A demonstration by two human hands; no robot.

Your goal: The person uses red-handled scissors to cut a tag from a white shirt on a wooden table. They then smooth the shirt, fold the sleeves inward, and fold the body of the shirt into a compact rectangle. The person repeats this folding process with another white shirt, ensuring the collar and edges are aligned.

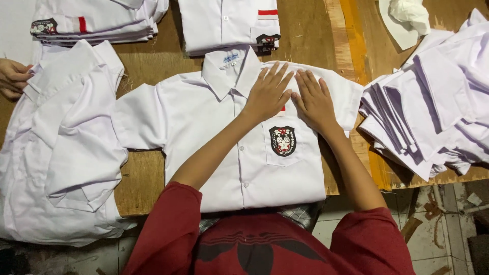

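Observation:
A white collared shirt [204, 117] lies face up on the wooden table [305, 35], buttoned, with a black and red badge [282, 140] on its chest pocket. My left hand [268, 93] rests flat on the shirt's upper chest just right of the collar, fingers spread. Beside it, my right hand [313, 99] presses flat on the shoulder area, fingers pointing away from me. Both palms lie on the cloth and hold nothing. The shirt's sleeve on the left side is spread out; the one under my right hand looks folded in.
Folded white shirts are stacked at the back left [97, 23] and back middle [229, 23]. A loose pile of white shirts [61, 153] lies at the left, and another pile [433, 102] at the right. Another person's hand [12, 76] shows at the left edge.

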